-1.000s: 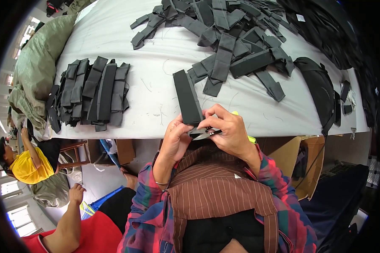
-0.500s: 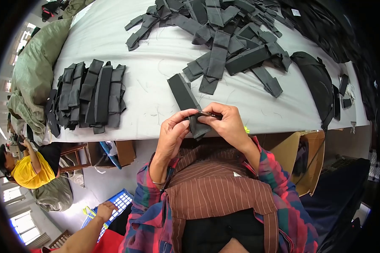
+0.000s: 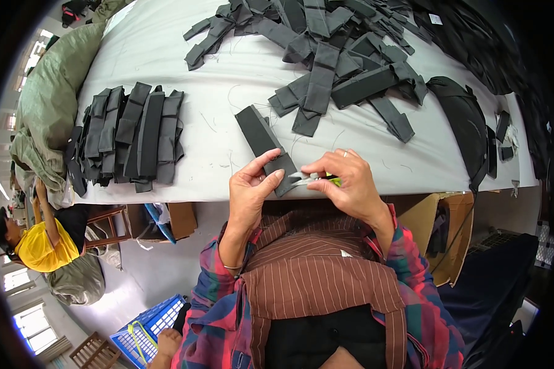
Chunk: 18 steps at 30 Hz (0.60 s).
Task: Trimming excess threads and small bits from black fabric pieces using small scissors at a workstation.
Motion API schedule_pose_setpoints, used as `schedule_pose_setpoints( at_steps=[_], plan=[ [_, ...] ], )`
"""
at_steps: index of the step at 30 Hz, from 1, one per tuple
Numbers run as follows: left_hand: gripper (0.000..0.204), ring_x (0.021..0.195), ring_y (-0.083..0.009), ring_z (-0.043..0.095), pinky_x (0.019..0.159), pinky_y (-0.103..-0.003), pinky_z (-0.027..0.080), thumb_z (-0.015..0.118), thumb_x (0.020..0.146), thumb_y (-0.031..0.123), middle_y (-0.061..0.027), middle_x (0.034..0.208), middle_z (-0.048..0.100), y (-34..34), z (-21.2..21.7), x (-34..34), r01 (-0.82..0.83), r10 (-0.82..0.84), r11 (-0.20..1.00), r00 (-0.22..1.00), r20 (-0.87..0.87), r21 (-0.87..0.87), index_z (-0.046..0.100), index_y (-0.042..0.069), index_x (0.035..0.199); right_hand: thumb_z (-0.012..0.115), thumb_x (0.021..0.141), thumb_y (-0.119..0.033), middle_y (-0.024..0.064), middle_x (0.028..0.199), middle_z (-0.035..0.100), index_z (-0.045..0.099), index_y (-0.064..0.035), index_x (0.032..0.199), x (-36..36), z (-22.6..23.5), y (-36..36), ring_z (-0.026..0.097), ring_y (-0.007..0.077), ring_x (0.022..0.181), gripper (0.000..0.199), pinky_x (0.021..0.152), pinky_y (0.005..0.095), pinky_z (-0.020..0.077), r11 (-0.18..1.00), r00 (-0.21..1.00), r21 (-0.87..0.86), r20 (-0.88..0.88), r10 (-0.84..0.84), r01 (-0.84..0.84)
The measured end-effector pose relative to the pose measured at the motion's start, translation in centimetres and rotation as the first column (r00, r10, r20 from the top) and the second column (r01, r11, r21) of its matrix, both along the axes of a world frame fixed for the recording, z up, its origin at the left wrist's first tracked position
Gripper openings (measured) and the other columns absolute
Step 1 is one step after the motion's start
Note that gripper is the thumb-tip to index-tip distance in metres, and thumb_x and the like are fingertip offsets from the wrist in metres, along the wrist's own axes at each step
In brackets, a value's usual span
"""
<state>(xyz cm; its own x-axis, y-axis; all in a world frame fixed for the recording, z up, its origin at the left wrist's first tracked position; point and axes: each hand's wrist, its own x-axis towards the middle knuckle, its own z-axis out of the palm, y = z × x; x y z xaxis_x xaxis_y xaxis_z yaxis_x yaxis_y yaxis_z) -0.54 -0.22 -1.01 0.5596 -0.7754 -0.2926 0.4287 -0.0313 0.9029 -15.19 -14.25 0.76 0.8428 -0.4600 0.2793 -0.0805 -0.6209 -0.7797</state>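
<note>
My left hand (image 3: 247, 192) pinches the near end of a dark grey fabric strip (image 3: 256, 133) between thumb and fingers. The strip slants away to the far left above the white table's front edge. In my right hand (image 3: 349, 184) is a pair of thread snips (image 3: 303, 179), with light metal blades and a yellow-green part showing by the fingers. The blade tips are at the strip's right edge, close to my left thumb. Whether they touch the cloth or a thread, I cannot tell.
Stacked grey strips (image 3: 129, 138) lie at the left of the white table (image 3: 209, 166); a loose heap (image 3: 326, 67) spreads across the back. A black bag (image 3: 458, 123) is at the right. Below left are a blue basket (image 3: 157, 326), a co-worker's hand (image 3: 169, 338) and a person in yellow (image 3: 46, 243).
My right hand has shifted right and turned, bringing the snips into plain view. The strip has moved slightly left and lies flatter. The nearby co-worker's arm has drawn back, uncovering more basket.
</note>
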Motion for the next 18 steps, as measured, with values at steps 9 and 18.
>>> schedule_pose_setpoints(
  at_steps=[9, 18],
  plan=[
    [0.038, 0.069, -0.0008, 0.05, 0.063, -0.015, 0.043, 0.067, 0.082, -0.002, 0.0015, 0.082, 0.061, -0.16, -0.02, -0.15, -0.016, 0.015, 1.0, 0.999, 0.047, 0.026, 0.061, -0.001, 0.119, 0.074, 0.071, -0.022, -0.0017, 0.073, 0.063, 0.066, -0.0121, 0.079, 0.41, -0.24, 0.99, 0.054, 0.0188, 0.065, 0.015, 0.062, 0.0328, 0.0341, 0.988, 0.999, -0.145, 0.009, 0.047, -0.045],
    [0.038, 0.065, -0.0004, 0.046, 0.06, -0.015, 0.04, 0.067, 0.081, -0.002, 0.0043, 0.078, 0.058, -0.16, 0.84, -0.26, -0.023, 0.022, 0.999, 0.999, 0.034, 0.027, 0.061, -0.001, 0.119, 0.074, 0.072, -0.023, -0.0027, 0.073, 0.064, 0.066, -0.0125, 0.079, 0.5, -0.27, 1.04, 0.054, 0.0187, 0.065, 0.015, 0.062, 0.033, 0.0337, 0.993, 0.999, -0.115, 0.037, 0.028, -0.023]
  ],
)
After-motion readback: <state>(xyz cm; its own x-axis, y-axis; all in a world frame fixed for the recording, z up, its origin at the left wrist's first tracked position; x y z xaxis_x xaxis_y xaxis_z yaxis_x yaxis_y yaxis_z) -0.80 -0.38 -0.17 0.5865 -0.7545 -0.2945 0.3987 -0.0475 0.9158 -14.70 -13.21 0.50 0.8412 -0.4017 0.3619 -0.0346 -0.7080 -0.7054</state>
